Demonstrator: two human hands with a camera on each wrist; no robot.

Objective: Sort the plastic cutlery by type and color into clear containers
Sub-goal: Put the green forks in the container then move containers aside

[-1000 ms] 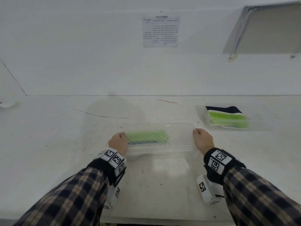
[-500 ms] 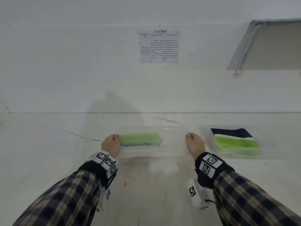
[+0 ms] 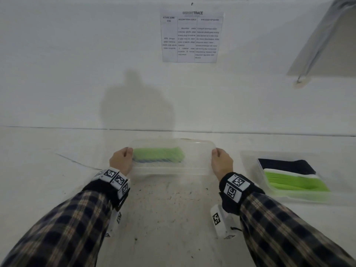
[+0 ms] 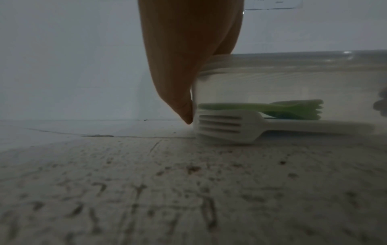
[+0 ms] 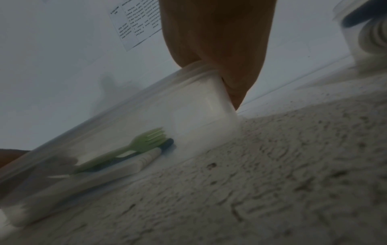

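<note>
Now | hands: 2, left hand (image 3: 121,160), right hand (image 3: 221,162) | clear containers: 2, held container (image 3: 196,151), side container (image 3: 250,160)

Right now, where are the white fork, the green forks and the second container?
white fork (image 4: 226,126), left wrist view, on its tines.
green forks (image 3: 158,155), head view, mid-stack.
second container (image 3: 248,160), head view, its left wall.

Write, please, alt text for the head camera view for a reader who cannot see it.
Both hands, the left hand and right hand, grip the short ends of a clear container on a white table; green forks lie in its left part. To its right, a second clear container holds dark, white and green cutlery in rows.
</note>
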